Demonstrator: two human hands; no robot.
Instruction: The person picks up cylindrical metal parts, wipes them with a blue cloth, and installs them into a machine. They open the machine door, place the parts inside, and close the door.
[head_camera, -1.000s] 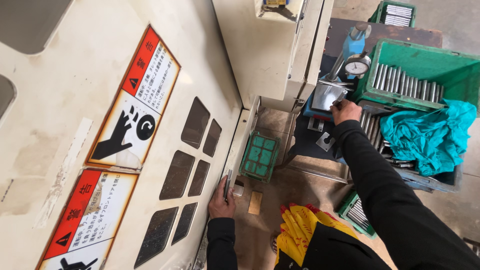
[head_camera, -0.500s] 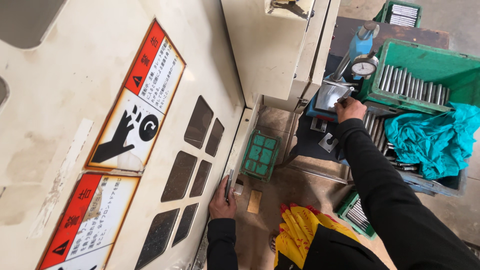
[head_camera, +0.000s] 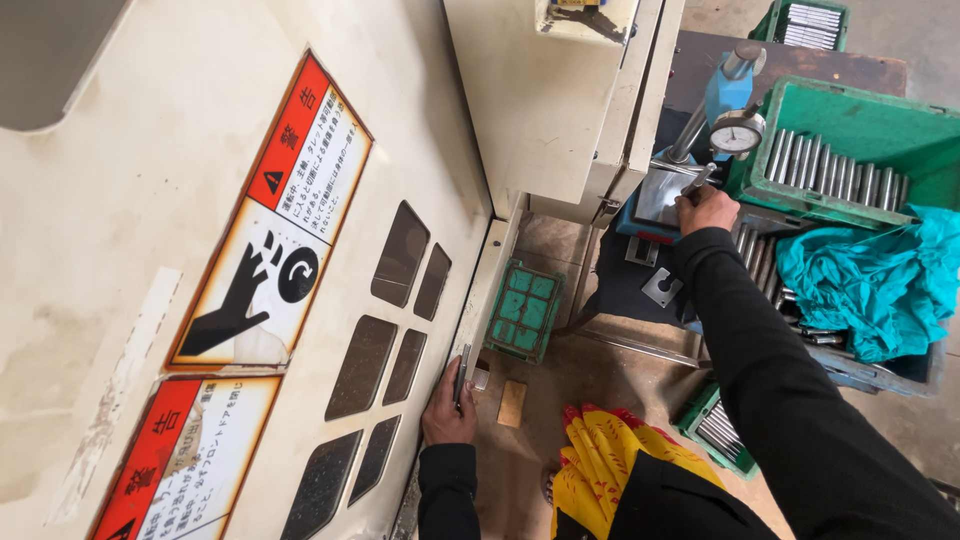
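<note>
Teal cloth (head_camera: 865, 275) beside green crate (head_camera: 860, 125) of metal rods; yellow gloves (head_camera: 590, 470) below.

The left hand (head_camera: 447, 410) curls round the edge of the cream machine door (head_camera: 200, 200), so its fingertips are hidden behind the dark handle (head_camera: 462, 375) there. The right hand (head_camera: 706, 208) closes over a slim metal rod (head_camera: 700, 180); how far the rod runs inside the fist cannot be told. The dial gauge (head_camera: 738, 131) is too small to read. A teal cloth (head_camera: 865, 275) covers the right end of the green crate (head_camera: 850, 125) and the rods beneath. The lower warning sticker (head_camera: 170, 470) is cut off by the bottom edge, and another green crate (head_camera: 805, 20) by the top edge.
</note>
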